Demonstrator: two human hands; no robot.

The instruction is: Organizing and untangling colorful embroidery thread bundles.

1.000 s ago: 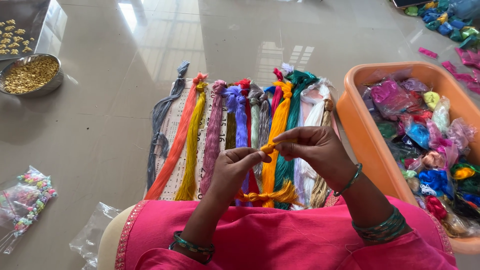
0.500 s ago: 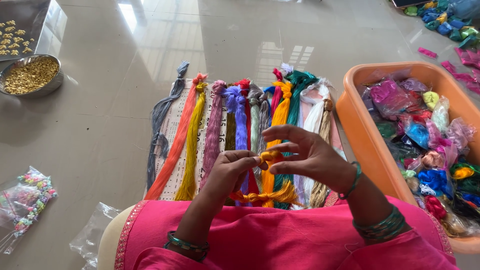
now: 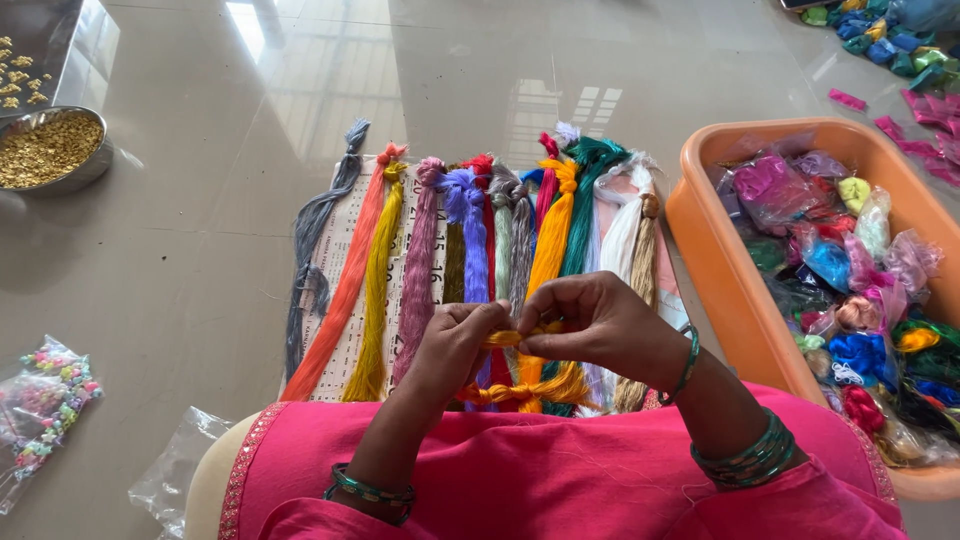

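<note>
Both hands meet just below the middle of the view, over a lap covered in pink cloth. Her left hand is closed, its fingers pinching one end of a short bundle of orange-yellow thread. Her right hand is curled over the other end, thumb and fingers pressed together on the same bundle, so the thread runs between the two hands. A second orange tuft hangs just under the hands, at about 6 o'clock from them; whether it joins the held bundle cannot be told.

Beyond the hands, at 12 o'clock, a row of long thread hanks lies side by side on a printed sheet on the shiny tiled floor. From 9 o'clock to 3 o'clock they run grey, orange, yellow, mauve, purple, red, pale grey, orange, green, white and tan.

At 3 o'clock sits an orange plastic tub filled with small clear bags of coloured thread. At 10 o'clock, far off, a metal bowl holds gold beads. At 8 o'clock lies a clear bag of pastel beads. Green bangles ring both wrists.
</note>
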